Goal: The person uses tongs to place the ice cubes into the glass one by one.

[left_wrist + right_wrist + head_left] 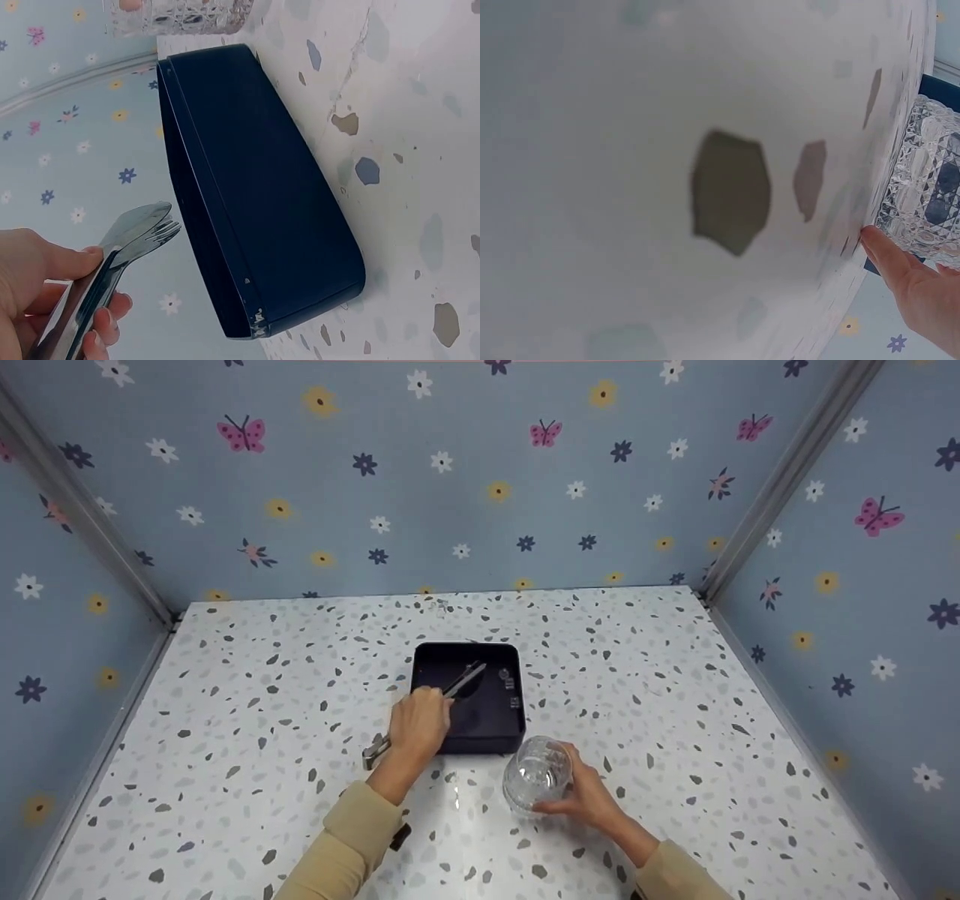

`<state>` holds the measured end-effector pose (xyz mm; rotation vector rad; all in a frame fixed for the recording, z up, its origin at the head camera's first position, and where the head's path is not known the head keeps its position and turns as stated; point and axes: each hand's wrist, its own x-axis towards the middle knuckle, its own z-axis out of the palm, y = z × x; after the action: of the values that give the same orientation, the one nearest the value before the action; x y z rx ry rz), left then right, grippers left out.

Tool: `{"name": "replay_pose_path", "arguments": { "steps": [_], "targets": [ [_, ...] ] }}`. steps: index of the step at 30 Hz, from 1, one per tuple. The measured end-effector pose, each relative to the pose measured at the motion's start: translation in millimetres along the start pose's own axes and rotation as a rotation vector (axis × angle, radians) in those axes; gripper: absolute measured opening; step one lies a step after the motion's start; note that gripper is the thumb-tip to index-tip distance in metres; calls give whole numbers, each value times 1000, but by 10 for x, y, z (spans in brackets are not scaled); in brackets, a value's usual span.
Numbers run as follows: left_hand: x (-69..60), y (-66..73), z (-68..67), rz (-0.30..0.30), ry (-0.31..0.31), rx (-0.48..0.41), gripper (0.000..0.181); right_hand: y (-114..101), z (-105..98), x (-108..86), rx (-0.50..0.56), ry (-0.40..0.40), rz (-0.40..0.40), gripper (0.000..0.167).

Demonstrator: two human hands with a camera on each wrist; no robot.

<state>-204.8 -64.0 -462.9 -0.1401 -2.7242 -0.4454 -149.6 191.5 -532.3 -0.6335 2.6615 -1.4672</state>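
Observation:
My left hand (420, 724) grips a pair of metal serving tongs (112, 274), one end flat like a blade and the other tined like a fork. Their tips reach over the near-left part of a dark navy square tray (476, 746). Nothing can be made out between the tips. Along the tray's right inner side lie a few small clear pieces (510, 684). Just in front of the tray's right corner, a patterned clear glass container (529, 787) stands on the table. My right hand (589, 791) holds it from the right, with thumb and fingers around its side.
The white speckled table (285, 787) is bounded by a blue flowered panel (465, 472) at the back and similar panels at left and right. A small dark object (401, 836) shows beside the left sleeve.

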Motion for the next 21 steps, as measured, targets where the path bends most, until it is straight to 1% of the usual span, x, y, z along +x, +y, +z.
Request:
{"name": "replay_pose_path", "arguments": {
  "steps": [4,7,11,17,21],
  "targets": [
    [-59,27,-21,38,24,-21,22,166,34,11,-51,-1,16,90],
    [-101,53,-46,53,25,-52,22,216,45,18,-50,7,-1,91],
    [-160,90,-86,78,29,-81,22,217,43,20,-59,10,-6,91],
    [-250,147,-133,149,69,-74,21,203,40,22,-65,9,-5,91],
    [-311,193,-180,181,65,-74,21,205,42,23,-56,6,2,91]
  ]
}}
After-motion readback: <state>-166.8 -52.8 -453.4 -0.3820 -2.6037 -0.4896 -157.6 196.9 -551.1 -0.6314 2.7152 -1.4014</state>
